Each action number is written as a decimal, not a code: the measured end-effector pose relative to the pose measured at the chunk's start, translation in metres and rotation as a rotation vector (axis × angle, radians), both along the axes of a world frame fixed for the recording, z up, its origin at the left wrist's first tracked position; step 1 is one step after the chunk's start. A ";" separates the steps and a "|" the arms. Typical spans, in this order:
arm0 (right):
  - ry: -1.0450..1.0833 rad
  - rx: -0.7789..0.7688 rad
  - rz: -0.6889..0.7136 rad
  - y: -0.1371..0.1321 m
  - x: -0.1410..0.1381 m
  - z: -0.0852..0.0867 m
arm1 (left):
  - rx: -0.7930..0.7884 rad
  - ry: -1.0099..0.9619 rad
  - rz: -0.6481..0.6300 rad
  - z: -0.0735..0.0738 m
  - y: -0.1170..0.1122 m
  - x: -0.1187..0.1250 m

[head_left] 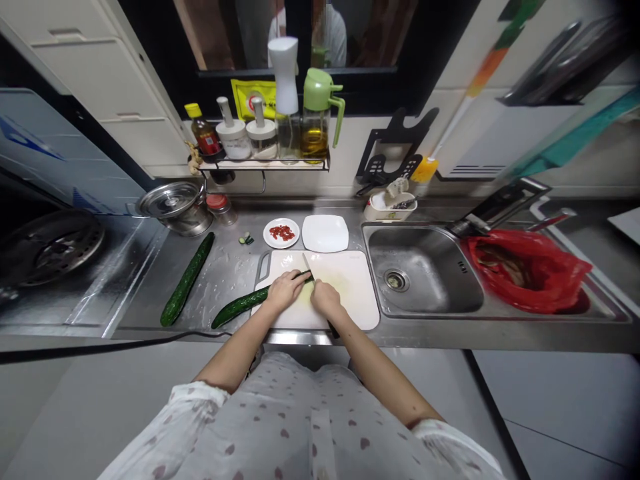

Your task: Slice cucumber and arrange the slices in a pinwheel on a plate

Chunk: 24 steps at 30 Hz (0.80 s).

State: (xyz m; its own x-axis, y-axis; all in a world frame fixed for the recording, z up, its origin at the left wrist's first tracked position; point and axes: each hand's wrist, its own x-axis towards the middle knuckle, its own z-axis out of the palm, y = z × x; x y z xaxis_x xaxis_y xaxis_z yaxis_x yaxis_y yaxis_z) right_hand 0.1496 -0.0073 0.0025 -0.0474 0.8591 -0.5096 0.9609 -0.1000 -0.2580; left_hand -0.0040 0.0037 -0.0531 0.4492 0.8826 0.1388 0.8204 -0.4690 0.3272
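A long green cucumber (241, 305) lies slanting across the left side of the white cutting board (357, 303), its left end reaching past the board. My left hand (285, 291) is closed over it, close to its right end. In my right hand (326, 298) is a kitchen knife (309, 265), fingers wrapped round the handle. The blade stands at the cucumber's right end, beside my left fingertips; whether it has cut in cannot be made out. A second whole cucumber (187, 280) rests on the steel counter to the left.
Behind the board stand a small plate of chopped red pieces (281, 233) and a white square plate (325, 233). Cucumber ends (246, 239) lie nearby. A sink (425, 270) and red plastic bag (530, 270) are at right, a steel pot (176, 208) at left. Above hangs a condiment shelf (265, 165).
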 end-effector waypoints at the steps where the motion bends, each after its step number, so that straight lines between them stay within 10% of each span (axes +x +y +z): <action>1: 0.004 0.004 -0.001 0.001 -0.001 0.000 | 0.000 -0.001 0.001 0.000 0.000 0.000; 24: -0.089 0.102 0.018 -0.039 0.043 0.007 | 0.055 -0.028 0.106 0.011 -0.009 0.001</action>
